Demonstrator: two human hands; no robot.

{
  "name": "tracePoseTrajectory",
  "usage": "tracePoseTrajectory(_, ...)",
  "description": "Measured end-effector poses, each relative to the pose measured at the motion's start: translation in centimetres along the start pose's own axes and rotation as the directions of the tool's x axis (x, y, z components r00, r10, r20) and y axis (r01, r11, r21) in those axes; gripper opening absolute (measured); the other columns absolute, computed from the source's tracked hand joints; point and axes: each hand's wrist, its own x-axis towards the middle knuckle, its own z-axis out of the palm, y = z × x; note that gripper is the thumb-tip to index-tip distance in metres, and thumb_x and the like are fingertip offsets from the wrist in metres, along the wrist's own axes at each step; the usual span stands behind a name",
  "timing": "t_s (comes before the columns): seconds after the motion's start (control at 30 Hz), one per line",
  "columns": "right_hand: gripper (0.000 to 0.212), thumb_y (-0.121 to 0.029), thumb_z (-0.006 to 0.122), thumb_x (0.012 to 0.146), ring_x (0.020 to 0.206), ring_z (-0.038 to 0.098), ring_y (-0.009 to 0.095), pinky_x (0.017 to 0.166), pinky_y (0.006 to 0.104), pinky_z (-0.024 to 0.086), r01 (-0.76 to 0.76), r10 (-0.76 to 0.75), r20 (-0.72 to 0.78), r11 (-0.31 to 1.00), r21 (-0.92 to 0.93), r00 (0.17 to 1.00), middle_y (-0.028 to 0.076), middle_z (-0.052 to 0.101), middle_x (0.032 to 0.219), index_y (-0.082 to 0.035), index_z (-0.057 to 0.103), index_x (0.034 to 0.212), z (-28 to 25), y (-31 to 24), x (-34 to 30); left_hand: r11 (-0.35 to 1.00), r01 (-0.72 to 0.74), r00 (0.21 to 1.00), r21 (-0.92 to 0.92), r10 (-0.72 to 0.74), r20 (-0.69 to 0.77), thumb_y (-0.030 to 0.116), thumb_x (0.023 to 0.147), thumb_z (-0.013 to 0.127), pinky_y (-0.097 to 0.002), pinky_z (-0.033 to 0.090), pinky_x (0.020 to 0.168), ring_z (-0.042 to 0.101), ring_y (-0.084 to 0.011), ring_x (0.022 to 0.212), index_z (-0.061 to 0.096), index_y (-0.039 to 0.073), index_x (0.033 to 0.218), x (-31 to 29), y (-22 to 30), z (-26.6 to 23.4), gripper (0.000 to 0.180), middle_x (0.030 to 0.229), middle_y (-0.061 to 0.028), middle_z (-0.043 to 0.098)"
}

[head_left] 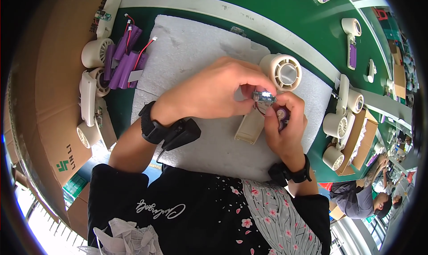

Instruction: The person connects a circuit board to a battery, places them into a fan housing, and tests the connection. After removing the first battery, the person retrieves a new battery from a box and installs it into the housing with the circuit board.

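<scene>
A small circuit board [265, 96] with a glowing white patch is pinched between the thumb and forefinger of my left hand [218, 88]. My right hand [289, 130] is closed around a purple battery pack [282, 115], seen end-on, and its thumb and forefinger meet the board's right edge. Thin wires hang under the board. Just beyond my fingers lies a cream handheld fan [280, 70], its round grille facing up. Its handle shell [249, 128] shows below my hands, and the middle of it is hidden by them.
A white foam sheet [187, 141] lies under the work. Purple battery packs [127, 63] with red wires and cream fan parts [96, 53] sit at left, beside a cardboard box [53, 99]. More fans [335, 125] and an open carton [356, 141] stand at right. People [361, 199] are farther right.
</scene>
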Motion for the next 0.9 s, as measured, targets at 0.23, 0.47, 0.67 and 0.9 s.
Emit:
tracePoseTrajectory(0.23, 0.039, -0.002, 0.078, 0.068, 0.062, 0.058, 0.018, 0.054, 0.0271, 0.047, 0.056, -0.067, -0.053, 0.980, -0.190, 0.996, 0.009, 0.059, 0.080, -0.005, 0.058, 0.101, 0.2, -0.8, 0.6, 0.998, -0.048, 0.994, 0.051, 0.052, -0.096, -0.008, 0.069, 0.069, -0.0308, 0.054, 0.067, 0.065, -0.0191, 0.074, 0.067, 0.006, 0.105, -0.1, -0.3, 0.7, 0.039, 0.090, -0.0073, 0.068)
tracePoseTrajectory(0.47, 0.035, -0.001, 0.079, 0.069, 0.072, 0.057, 0.016, 0.065, 0.0258, 0.047, 0.016, -0.034, -0.096, 0.982, -0.188, 0.995, 0.008, 0.059, 0.091, -0.004, 0.057, 0.096, 0.2, -0.5, 0.6, 0.988, -0.100, 0.987, 0.119, 0.114, -0.110, -0.005, 0.069, 0.071, -0.0309, 0.055, 0.066, 0.066, -0.0209, 0.073, 0.069, 0.006, 0.102, 0.0, -0.8, 0.8, 0.035, 0.089, -0.0076, 0.068)
tracePoseTrajectory(0.67, 0.033, -0.001, 0.079, 0.070, 0.071, 0.055, 0.014, 0.064, 0.0242, 0.046, 0.002, -0.020, -0.097, 0.983, -0.181, 0.995, 0.007, 0.058, 0.088, -0.003, 0.057, 0.094, 0.2, -0.3, 0.6, 0.980, -0.124, 0.983, 0.153, 0.142, -0.114, -0.004, 0.070, 0.072, -0.0306, 0.055, 0.065, 0.066, -0.0221, 0.075, 0.071, 0.006, 0.098, -0.2, -0.9, 0.6, 0.030, 0.091, -0.0077, 0.068)
tracePoseTrajectory(0.9, 0.038, -0.003, 0.083, 0.065, 0.066, 0.058, 0.018, 0.056, 0.0267, 0.047, -0.017, 0.000, -0.097, 0.984, -0.175, 0.995, 0.011, 0.060, 0.086, -0.004, 0.058, 0.093, 0.1, 0.1, 0.5, 0.949, -0.196, 0.964, 0.246, 0.232, -0.130, -0.003, 0.069, 0.073, -0.0301, 0.054, 0.064, 0.066, -0.0238, 0.075, 0.072, 0.007, 0.098, -0.2, -0.9, 0.9, 0.031, 0.092, -0.0075, 0.067)
